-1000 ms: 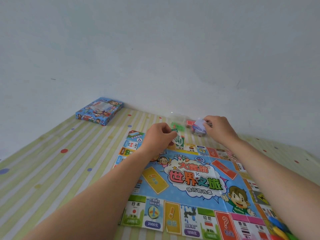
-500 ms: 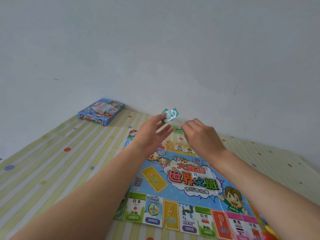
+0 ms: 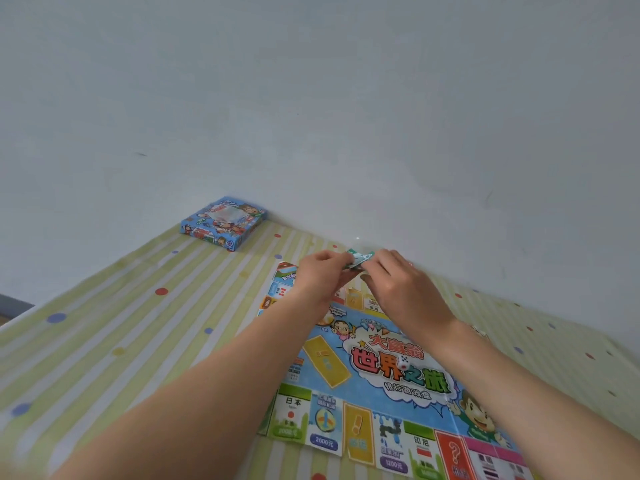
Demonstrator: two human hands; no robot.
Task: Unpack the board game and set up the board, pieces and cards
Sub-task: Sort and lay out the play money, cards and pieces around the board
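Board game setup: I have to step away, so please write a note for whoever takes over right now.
Hands: left hand and right hand both pinch a small green pack above the board's far edge.
Things: board lies unfolded on the table, die on its middle. Box sits far left by the wall.
Done: board laid out.
Left: probably open the pack, then set out the rest.
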